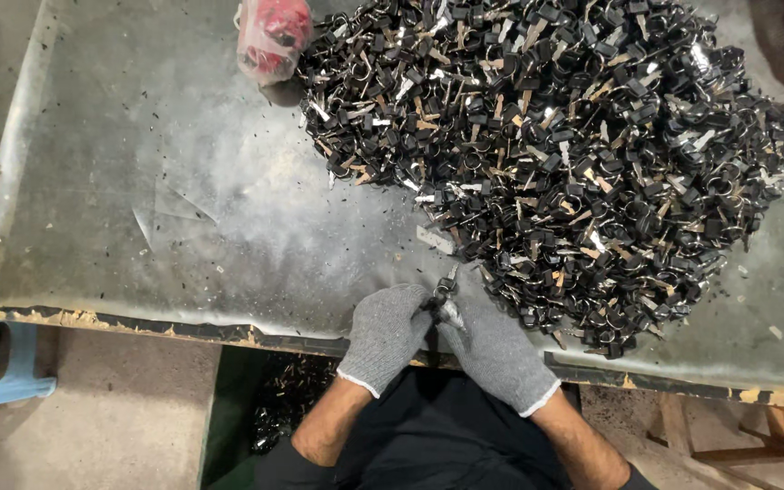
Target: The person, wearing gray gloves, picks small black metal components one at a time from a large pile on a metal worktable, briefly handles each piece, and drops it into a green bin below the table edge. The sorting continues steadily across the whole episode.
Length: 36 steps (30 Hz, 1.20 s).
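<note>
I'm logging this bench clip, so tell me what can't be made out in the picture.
- Small part in the head view: mostly wrapped by the left hand and right hand, so its shape is unclear.
- Pile of black parts: pieces too small and tangled to tell apart; the top edge cuts it off.
- Bag: cut by the top edge; its red contents blur behind plastic.
</note>
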Tool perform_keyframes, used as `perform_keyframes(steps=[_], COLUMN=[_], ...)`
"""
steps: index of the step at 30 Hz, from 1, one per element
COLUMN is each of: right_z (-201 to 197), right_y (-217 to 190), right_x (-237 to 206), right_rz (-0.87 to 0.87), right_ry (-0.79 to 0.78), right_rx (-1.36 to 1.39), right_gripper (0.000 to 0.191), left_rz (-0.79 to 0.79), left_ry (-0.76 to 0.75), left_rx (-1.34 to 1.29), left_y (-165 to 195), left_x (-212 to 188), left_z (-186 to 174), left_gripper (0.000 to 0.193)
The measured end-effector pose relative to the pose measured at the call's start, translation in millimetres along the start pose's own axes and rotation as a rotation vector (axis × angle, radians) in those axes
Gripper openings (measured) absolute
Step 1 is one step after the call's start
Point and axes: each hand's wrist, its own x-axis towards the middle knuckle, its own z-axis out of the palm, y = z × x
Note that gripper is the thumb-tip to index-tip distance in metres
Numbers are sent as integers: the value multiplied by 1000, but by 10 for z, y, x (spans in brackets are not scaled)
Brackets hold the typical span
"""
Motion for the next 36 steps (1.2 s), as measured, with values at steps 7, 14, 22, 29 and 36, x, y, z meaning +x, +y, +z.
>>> perform_keyframes(steps=[7,14,22,29,36], right_z=[282,342,403,-46,57], right_y=[113,187,180,8,111], right_x=[36,136,185,26,-17], right_rz=[-210,-178,-105,-34,13], right_ry=[279,84,72,7,46], right_rx=[-480,-774,-630,-180,-113], right_gripper=[17,18,28,44,43], left_rz=[96,288,350,43,35], left_ry=[-3,186,261,105,194], left_rx=[70,170,213,99,13], left_y=[-99,-151,-184,-8,-9], left_x=[-20,-85,-50,45,17], left_z=[72,215,295,20,28], left_gripper=[8,11,20,23,19])
